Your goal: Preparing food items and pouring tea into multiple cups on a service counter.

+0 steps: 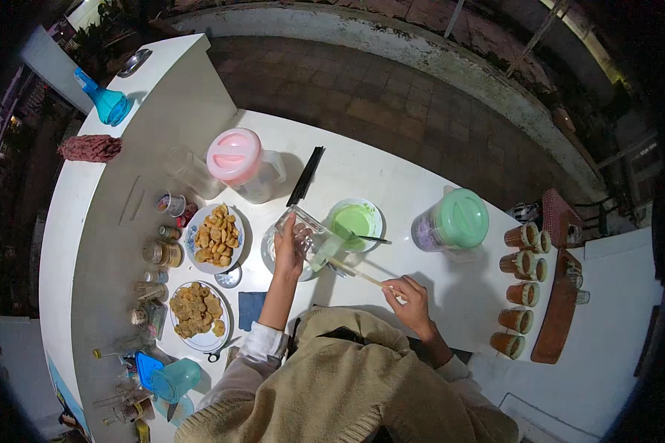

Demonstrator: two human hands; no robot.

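My left hand (289, 248) grips a clear, squarish container (305, 221), tilted above the table. In my right hand (410, 302) is the pale wooden handle of a spatula (366, 275). Its light green, translucent head lies at the container's mouth; whether they touch, I cannot tell. Partly hidden below my left hand is a round bowl or plate (267, 256). Just beyond stands a white bowl (379, 220) of light green batter (352, 217), with a dark-handled utensil (372, 239) resting in it. A dark blue cloth square (251, 310) lies left of my left forearm.
Plates of golden fried pieces (219, 235) and browned fritters (198, 313) stand left. Pitchers with pink (234, 155) and green (461, 217) lids stand farther back, near black sticks (306, 176). Several brown cups (515, 319) line the right edge. Jars (163, 253) line the left wall.
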